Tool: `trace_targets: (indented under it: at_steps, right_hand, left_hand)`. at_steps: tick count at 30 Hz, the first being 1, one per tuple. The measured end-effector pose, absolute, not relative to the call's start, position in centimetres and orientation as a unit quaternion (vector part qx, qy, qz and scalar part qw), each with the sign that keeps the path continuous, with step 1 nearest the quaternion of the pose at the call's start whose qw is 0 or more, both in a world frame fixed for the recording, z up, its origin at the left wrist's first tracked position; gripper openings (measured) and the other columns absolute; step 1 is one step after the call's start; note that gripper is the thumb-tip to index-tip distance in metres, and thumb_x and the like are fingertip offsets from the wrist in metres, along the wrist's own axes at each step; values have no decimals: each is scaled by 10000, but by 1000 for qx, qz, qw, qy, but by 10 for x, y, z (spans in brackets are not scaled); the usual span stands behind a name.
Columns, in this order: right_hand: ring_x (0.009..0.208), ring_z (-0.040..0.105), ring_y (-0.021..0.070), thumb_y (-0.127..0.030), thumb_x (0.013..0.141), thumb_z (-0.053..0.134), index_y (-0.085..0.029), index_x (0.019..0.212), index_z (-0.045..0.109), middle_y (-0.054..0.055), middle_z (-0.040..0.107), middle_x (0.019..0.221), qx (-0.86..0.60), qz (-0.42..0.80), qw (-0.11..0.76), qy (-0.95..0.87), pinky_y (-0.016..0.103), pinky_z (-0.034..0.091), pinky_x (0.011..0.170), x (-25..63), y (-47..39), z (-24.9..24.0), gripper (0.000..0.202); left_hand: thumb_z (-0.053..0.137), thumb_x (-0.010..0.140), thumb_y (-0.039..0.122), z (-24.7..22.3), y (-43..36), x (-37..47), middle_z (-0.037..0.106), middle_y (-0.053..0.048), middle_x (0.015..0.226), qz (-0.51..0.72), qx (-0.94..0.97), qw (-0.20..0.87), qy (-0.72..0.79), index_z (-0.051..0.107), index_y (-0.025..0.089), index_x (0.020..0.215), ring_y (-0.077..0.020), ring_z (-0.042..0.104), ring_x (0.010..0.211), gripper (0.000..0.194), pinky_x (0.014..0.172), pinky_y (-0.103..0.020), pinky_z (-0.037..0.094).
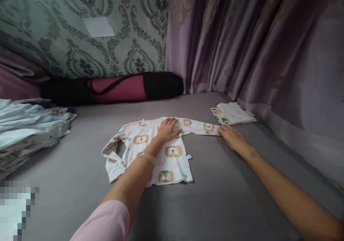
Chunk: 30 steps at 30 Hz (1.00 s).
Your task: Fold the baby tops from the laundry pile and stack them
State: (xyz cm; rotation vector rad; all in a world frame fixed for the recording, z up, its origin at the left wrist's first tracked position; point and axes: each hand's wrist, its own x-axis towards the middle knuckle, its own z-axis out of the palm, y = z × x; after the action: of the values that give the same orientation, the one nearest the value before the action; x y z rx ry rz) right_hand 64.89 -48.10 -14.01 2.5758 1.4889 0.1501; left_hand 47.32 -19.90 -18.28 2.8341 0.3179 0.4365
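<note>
A white long-sleeved child's shirt printed with orange lion faces lies spread on the grey bed sheet. My left hand rests flat on its upper part near the shoulder, fingers stretched out. At the cuff of the sleeve extended to the right, my right hand has its fingers closed together on the fabric; the thumb is hard to see. The shirt's other sleeve bends down along its left side, with the cuff beside the body. A small white tag sticks out from the right side seam.
Folded white clothes with colourful edges lie at the right, near the purple curtain. A heap of loose clothes is on the left. A long black and maroon bag lies along the patterned wall. Grey sheet surrounds the shirt.
</note>
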Motion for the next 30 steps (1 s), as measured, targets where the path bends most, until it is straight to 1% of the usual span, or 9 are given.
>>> trace_targets:
  at_steps: [2,4,7,9,15,18,23,26,30]
  right_hand:
    - [925,577,198,-8,802,424,-193,888,651,72,650,1004,886,-17,53,460,279,374,737,655,-478,-131,306]
    - [873,605,193,-72,818,446,-210,866,677,60,680,950,904,-49,21,425,268,376,695,662,-471,-124,274]
    - [866,623,205,-233,894,436,-223,986,693,68,704,970,917,-22,-41,396,266,389,678,671,-454,-119,274]
    - [908,623,208,-287,924,407,-218,1042,687,74,706,1025,909,-7,-83,408,262,401,709,674,-436,-122,311]
    - [877,608,162,-245,930,401,-166,1032,688,50,710,988,847,-115,-165,492,215,406,744,669,-357,-136,315]
    - [858,593,150,-253,935,400,-147,960,696,49,705,963,844,-160,-164,485,200,398,731,661,-321,-138,315]
    - [808,607,183,-350,875,517,-143,874,699,93,707,894,858,-197,-123,459,224,415,702,655,-284,-135,276]
    - [824,628,208,-315,819,559,-149,839,701,99,706,841,862,-221,-98,445,236,423,673,659,-272,-133,219]
    - [759,629,192,-287,797,546,-156,795,692,67,698,772,858,-237,-89,447,228,417,600,665,-265,-134,196]
  left_hand:
    - [431,912,552,-183,-198,473,466,-77,1428,147,975,126,107,479,237,1340,-300,379,1297,533,1052,-467,337]
    - [430,912,555,-184,-198,473,464,-76,1425,146,976,121,105,501,256,1325,-304,377,1297,514,1047,-476,338]
    - [428,916,553,-184,-198,473,458,-82,1423,146,977,118,100,535,273,1298,-305,373,1301,486,1043,-482,340]
    - [429,913,563,-185,-198,473,455,-84,1422,148,977,117,96,547,281,1288,-306,375,1300,483,1042,-481,341]
    - [471,860,646,-184,-198,473,454,-89,1418,149,978,116,92,549,284,1291,-310,368,1304,568,1052,-475,334]
    - [486,846,660,-183,-198,473,463,-101,1401,152,977,115,92,561,274,1280,-304,379,1291,585,1041,-470,343]
    - [510,835,656,-183,-199,473,465,-105,1372,170,974,126,84,580,288,1262,-302,394,1267,569,1028,-465,351]
    - [523,825,660,-182,-199,473,467,-100,1364,169,974,126,88,584,298,1259,-300,394,1265,568,1030,-462,350]
    - [521,816,674,-181,-199,472,457,-101,1382,166,974,125,89,576,296,1277,-303,391,1265,599,1034,-459,348]
